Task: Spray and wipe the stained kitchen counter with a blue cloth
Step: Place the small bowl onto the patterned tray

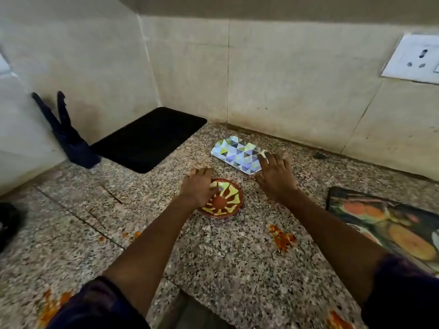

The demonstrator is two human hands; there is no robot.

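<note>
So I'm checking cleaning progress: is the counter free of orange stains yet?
No, orange stains still lie on the granite counter, just in front of the red bowl.

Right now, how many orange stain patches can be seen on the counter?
4 on the counter: one near centre right, small spots at centre left, one at the bottom left edge, one at the bottom right. The arms may hide more.

Red bowl (223, 200), patterned tray (237, 154), black mat (149, 138), fruit-print tray (384, 224).
</note>
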